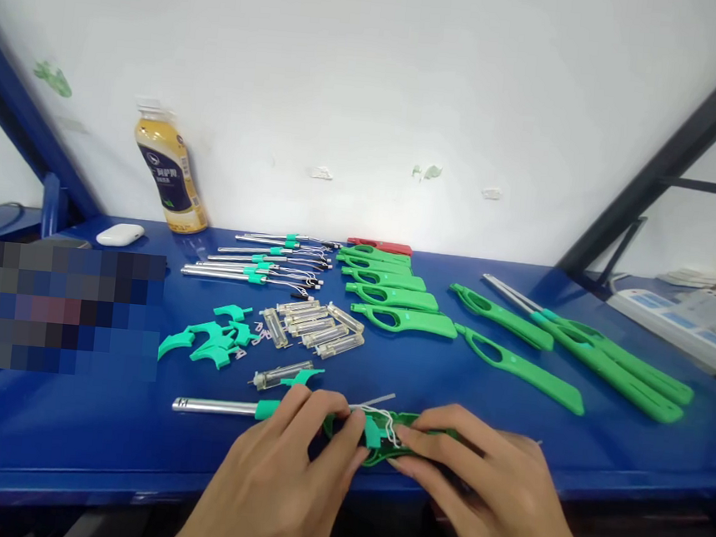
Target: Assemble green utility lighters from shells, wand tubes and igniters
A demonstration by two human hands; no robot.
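At the table's front edge lies an open green lighter shell [382, 451], with a silver lighter tube [214, 407] pointing left from it. My left hand [291, 463] is closed on the shell's tube end, fingertips against a teal trigger [373, 433]. My right hand [489, 489] grips the shell's other end, its fingertips near the white wires [389, 426] looping out of it. Fingers hide much of the shell's inside. Just beyond my left hand rest a clear fuel tank [279, 375] and a loose teal trigger [304, 376].
Behind are several teal triggers [213, 344], clear tanks [315, 327], wired tubes [232, 275] and green shells [413, 322], plus one red shell [382, 246]. Tubed shells [618, 366] lie right. A bottle [172, 173] and white case [120, 235] stand back left. Metal posts flank the blue table [97, 446].
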